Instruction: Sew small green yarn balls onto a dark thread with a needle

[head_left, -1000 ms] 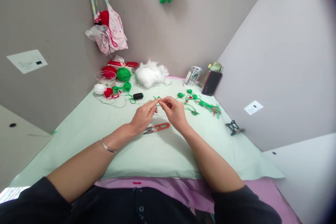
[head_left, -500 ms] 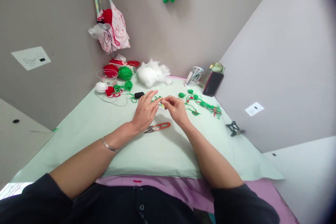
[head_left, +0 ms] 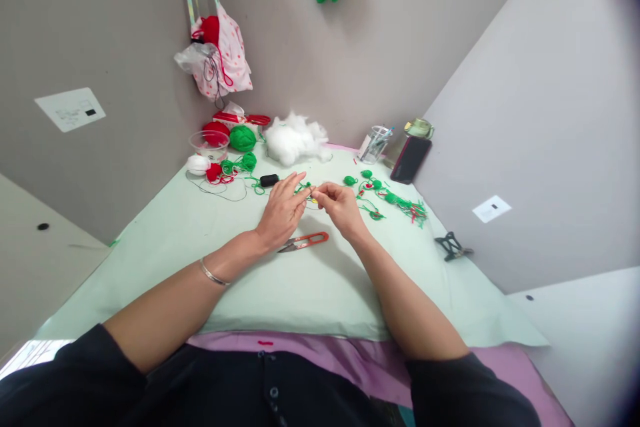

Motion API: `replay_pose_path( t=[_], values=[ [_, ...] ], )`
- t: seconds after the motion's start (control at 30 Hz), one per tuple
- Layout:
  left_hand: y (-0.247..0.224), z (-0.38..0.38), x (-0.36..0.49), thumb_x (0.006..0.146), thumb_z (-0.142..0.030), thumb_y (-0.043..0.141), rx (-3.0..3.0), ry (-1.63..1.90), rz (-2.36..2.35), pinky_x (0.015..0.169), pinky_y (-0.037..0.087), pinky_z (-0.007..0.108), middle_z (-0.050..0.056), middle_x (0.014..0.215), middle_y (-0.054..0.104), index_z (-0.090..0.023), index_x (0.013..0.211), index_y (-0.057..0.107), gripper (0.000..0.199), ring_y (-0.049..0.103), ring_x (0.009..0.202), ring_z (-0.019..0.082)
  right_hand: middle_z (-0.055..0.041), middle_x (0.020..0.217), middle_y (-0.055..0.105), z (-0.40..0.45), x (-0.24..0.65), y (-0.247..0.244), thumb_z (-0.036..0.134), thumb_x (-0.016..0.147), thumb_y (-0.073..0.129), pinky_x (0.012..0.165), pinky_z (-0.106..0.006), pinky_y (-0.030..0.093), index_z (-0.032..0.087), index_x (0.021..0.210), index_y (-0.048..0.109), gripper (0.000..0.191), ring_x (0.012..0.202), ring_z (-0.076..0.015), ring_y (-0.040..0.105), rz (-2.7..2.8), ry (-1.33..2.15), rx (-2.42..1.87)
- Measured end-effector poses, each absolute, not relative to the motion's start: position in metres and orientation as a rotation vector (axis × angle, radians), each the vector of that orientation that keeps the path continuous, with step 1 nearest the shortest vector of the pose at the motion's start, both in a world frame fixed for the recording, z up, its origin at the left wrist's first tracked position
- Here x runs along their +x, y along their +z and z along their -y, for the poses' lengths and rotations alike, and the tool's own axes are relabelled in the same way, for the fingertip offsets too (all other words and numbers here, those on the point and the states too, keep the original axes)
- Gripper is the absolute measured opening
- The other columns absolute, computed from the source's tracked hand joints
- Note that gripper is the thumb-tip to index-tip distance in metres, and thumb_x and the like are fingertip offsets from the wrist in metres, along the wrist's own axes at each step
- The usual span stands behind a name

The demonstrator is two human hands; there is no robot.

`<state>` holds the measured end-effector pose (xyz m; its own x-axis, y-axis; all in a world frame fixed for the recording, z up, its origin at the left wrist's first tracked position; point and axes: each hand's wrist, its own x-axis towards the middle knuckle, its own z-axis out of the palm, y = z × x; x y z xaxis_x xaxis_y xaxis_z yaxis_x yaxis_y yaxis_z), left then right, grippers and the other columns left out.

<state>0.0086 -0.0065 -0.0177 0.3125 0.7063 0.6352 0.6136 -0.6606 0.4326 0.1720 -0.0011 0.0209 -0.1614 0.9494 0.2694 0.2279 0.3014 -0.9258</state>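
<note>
My left hand [head_left: 284, 212] is held over the table with its fingers stretched out, pointing at my right hand. My right hand [head_left: 341, 205] pinches what looks like a thin dark thread [head_left: 312, 192] at the tip of my left index finger. A bit of green yarn [head_left: 309, 184] shows just behind the fingertips; how it is held is hidden. Below the hands lie orange-handled thread snips [head_left: 311, 239], pointing left. Left of my fingers rests a black spool of thread [head_left: 269, 180].
White stuffing [head_left: 294, 140] lies at the back, beside green [head_left: 243, 138] and red yarn balls [head_left: 216, 133]. Small green crocheted pieces [head_left: 395, 198] lie on the right. Behind them stand a clear cup of pens [head_left: 373, 147] and a phone [head_left: 411, 160]. A black stand [head_left: 452, 247] lies farther right.
The whole view has shifted slightly, so everything appears a little farther right. Both hands keep nearly the same pose, fingertips together.
</note>
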Motion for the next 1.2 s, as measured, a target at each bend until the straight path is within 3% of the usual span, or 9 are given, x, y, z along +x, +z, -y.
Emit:
replay_pose_path(
  t=[0.37, 0.5, 0.6, 0.7, 0.87, 1.0, 1.1, 1.2],
  values=[
    [-0.016, 0.002, 0.004, 0.099, -0.023, 0.038, 2.298, 1.335, -1.102, 0.113, 0.037, 0.048, 0.011, 0.145, 0.052, -0.021, 0.129, 0.062, 0.038, 0.046, 0.133, 0.024, 0.0011, 0.059, 0.057, 0.000, 0.173, 0.019, 0.037, 0.079, 0.066, 0.058, -0.027, 0.040, 0.017, 0.072, 0.065, 0.021, 0.057, -0.0120, 0.049, 1.619, 0.821, -1.070],
    [-0.011, 0.008, 0.005, 0.099, -0.033, 0.042, 2.066, 1.328, -1.000, 0.107, 0.042, 0.042, 0.012, 0.124, 0.066, -0.017, 0.121, 0.065, 0.036, 0.056, 0.120, 0.024, 0.0004, 0.062, 0.059, 0.005, 0.169, 0.021, 0.038, 0.079, 0.067, 0.058, -0.027, 0.041, 0.017, 0.073, 0.066, 0.022, 0.058, -0.0120, 0.050, 1.626, 0.853, -1.050],
    [-0.005, 0.013, 0.008, 0.098, -0.038, 0.045, 1.855, 1.256, -0.901, 0.094, 0.048, 0.034, 0.009, 0.106, 0.070, -0.015, 0.117, 0.066, 0.037, 0.064, 0.098, 0.020, 0.0000, 0.063, 0.061, 0.008, 0.168, 0.022, 0.037, 0.080, 0.067, 0.059, -0.027, 0.042, 0.016, 0.076, 0.067, 0.021, 0.059, -0.0123, 0.053, 1.615, 0.909, -1.033],
    [-0.003, 0.013, 0.008, 0.095, -0.038, 0.051, 1.695, 1.265, -0.877, 0.076, 0.050, 0.028, 0.003, 0.082, 0.066, -0.013, 0.117, 0.067, 0.036, 0.061, 0.073, 0.014, 0.0010, 0.061, 0.059, 0.009, 0.170, 0.024, 0.038, 0.080, 0.069, 0.056, -0.025, 0.039, 0.016, 0.076, 0.067, 0.023, 0.057, -0.0106, 0.049, 1.596, 0.976, -1.015],
    [-0.007, 0.010, 0.005, 0.095, -0.036, 0.049, 1.740, 1.304, -0.972, 0.065, 0.046, 0.026, -0.001, 0.067, 0.057, -0.015, 0.120, 0.069, 0.038, 0.053, 0.063, 0.012, 0.0032, 0.059, 0.055, 0.008, 0.175, 0.027, 0.042, 0.079, 0.071, 0.048, -0.024, 0.029, 0.016, 0.081, 0.066, 0.027, 0.050, -0.0077, 0.039, 1.500, 1.094, -0.973],
    [-0.010, 0.009, 0.003, 0.099, -0.029, 0.041, 2.075, 1.390, -1.075, 0.079, 0.046, 0.032, -0.001, 0.065, 0.057, -0.018, 0.127, 0.066, 0.039, 0.054, 0.069, 0.015, 0.0016, 0.066, 0.059, 0.011, 0.174, 0.030, 0.042, 0.081, 0.069, 0.052, -0.025, 0.034, 0.017, 0.090, 0.067, 0.027, 0.054, -0.0088, 0.045, 1.524, 1.088, -0.923],
    [-0.013, 0.007, 0.002, 0.100, -0.024, 0.036, 2.282, 1.448, -1.076, 0.093, 0.042, 0.039, -0.001, 0.067, 0.060, -0.020, 0.133, 0.061, 0.042, 0.057, 0.075, 0.017, 0.0017, 0.063, 0.059, 0.014, 0.171, 0.031, 0.042, 0.082, 0.068, 0.052, -0.025, 0.036, 0.017, 0.089, 0.067, 0.026, 0.054, -0.0097, 0.046, 1.583, 1.032, -0.961],
    [-0.017, 0.005, 0.002, 0.100, -0.021, 0.034, 2.399, 1.453, -1.069, 0.098, 0.040, 0.041, -0.001, 0.067, 0.060, -0.019, 0.139, 0.056, 0.044, 0.057, 0.071, 0.015, 0.0023, 0.059, 0.058, 0.015, 0.170, 0.030, 0.042, 0.083, 0.066, 0.051, -0.024, 0.035, 0.017, 0.088, 0.067, 0.026, 0.053, -0.0098, 0.045, 1.612, 0.986, -0.998]
  ],
)
